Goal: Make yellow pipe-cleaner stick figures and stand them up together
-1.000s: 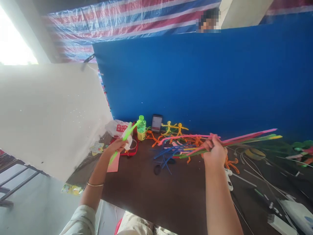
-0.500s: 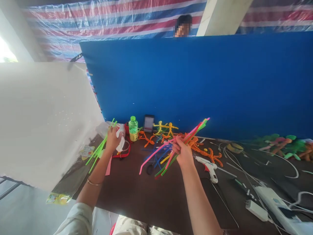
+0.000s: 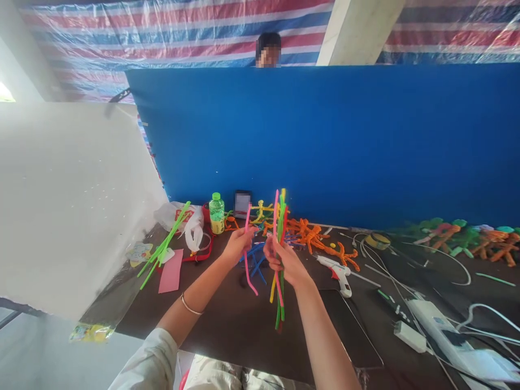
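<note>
Between the fingers of my left hand (image 3: 239, 245) is one pink pipe cleaner (image 3: 247, 268), held upright and bent near its lower end. A bundle of pipe cleaners (image 3: 281, 295) in green, yellow, red and pink stands roughly vertical in my right hand (image 3: 284, 261), its fingers closed around the middle. The two hands are close together over the table, a small gap apart. Several light green pipe cleaners (image 3: 164, 246) lie loose to the left, partly on a white plastic bag (image 3: 195, 222). Blue pipe cleaners (image 3: 255, 260) lie behind my hands.
A green-capped bottle (image 3: 216, 214) and a phone-like device (image 3: 242, 203) stand at the back. Orange twisted figures (image 3: 312, 235), a glue gun (image 3: 336, 273), a tape roll (image 3: 377, 241) and a power strip (image 3: 441, 325) with cables occupy the right. Pink paper (image 3: 170, 272) lies left. A person's head shows above the blue partition (image 3: 325, 141).
My left hand has left the light green pipe cleaners and come right, now gripping a pink one. The bundle in my right hand has turned from slanted to upright.
</note>
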`<state>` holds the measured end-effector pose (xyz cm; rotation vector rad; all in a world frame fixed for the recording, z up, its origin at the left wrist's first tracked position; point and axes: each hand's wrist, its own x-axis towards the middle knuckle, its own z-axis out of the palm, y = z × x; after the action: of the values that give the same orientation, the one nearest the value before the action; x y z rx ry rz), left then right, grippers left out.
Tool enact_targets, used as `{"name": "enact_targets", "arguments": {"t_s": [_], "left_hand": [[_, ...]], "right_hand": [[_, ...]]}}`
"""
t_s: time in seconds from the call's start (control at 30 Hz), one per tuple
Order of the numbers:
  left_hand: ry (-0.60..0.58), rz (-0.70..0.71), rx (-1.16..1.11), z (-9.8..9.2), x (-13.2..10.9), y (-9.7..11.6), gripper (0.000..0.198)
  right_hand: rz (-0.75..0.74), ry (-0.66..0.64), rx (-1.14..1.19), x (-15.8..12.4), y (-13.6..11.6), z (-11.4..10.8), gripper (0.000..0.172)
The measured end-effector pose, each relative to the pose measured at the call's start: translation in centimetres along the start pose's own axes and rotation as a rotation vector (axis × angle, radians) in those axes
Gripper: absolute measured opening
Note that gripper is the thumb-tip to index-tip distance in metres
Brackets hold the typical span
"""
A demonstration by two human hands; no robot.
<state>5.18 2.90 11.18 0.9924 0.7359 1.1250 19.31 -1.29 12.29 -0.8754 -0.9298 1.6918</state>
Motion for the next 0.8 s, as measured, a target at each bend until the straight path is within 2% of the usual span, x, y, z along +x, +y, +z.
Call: {"name": "enact_targets", "arguments": {"t_s": [0.1,0.2,0.43,0.8], "left_hand": [[-0.029,0.043,0.007,0.7,0.2,0.9,0.039],[-0.018,0.032,0.023,1.4,0.1,1.0,0.037],[0.078,0.044,0.027,0.7,0.1,0.6,0.037],[0.101,0.088,0.174,0.5,0.3,-0.4,0.039]], "right_hand": [[0.11,-0.08,-0.07,-0.5,1.1,0.3,0.029],[0.139,-0.112,-0.091,-0.5,2.1,0.5,0.03],[-0.004,0.024,-0.018,0.2,3.1,0.5,0.027],[-0.004,0.072,-0.126,0.2,3.9,1.0,0.033]]}}
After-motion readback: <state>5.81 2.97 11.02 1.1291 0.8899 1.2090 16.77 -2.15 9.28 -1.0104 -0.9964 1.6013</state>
